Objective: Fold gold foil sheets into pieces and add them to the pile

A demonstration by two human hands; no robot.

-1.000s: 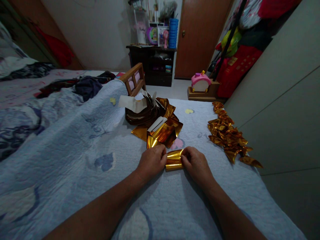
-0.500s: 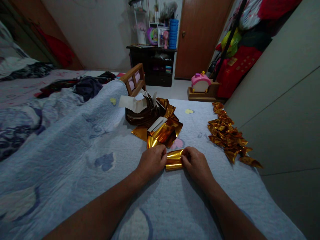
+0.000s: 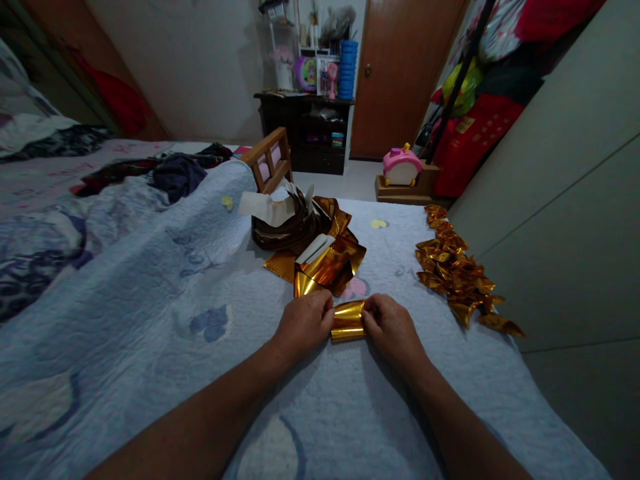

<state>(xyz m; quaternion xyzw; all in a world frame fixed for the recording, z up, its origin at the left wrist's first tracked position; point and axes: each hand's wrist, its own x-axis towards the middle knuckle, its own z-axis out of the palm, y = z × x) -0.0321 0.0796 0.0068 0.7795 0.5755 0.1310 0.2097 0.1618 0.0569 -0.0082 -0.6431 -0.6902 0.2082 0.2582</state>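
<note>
A shiny gold foil paper (image 3: pixel 349 321), rolled over along its near edge, lies low over the bed between my two hands. My left hand (image 3: pixel 306 321) pinches its left end, thumb and fingers closed. At the right end my right hand (image 3: pixel 393 328) grips it the same way. Just beyond my left hand is a loose pile of gold foil sheets (image 3: pixel 330 263), some with white backing showing. Behind them sits a curved stack of papers (image 3: pixel 280 230), dark-edged with pale sheets sticking up. Folded gold foil pieces (image 3: pixel 457 270) form a heap to the right.
A pale blue quilt (image 3: pixel 200 380) covers the bed under everything. Dark clothes (image 3: pixel 177 177) lie at the left. Past the bed's far edge are a wooden rail (image 3: pixel 270 160), a dark cabinet (image 3: pixel 305 130) and a pink toy (image 3: pixel 401 167). A pale cabinet side (image 3: pixel 560 220) borders the right.
</note>
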